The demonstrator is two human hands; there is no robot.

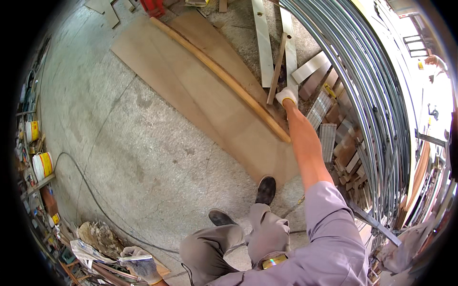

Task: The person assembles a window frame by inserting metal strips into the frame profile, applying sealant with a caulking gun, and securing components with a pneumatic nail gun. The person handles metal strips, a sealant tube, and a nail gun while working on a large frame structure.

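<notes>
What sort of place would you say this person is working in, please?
Most likely a workshop or materials store: long metal rods are stacked on the right, short offcuts are piled beside them, and a white-and-yellow bucket sits at left.

- The gloved right hand (pixel 287 96) is resting at the near end of a pale board (pixel 290 57), beside a thin stick (pixel 277 69).
- The gloved left hand (pixel 141 266) is hanging near a whitish bag (pixel 89 251).
- A long wooden pole (pixel 223 74) is lying across a brown sheet (pixel 186 88).
</notes>
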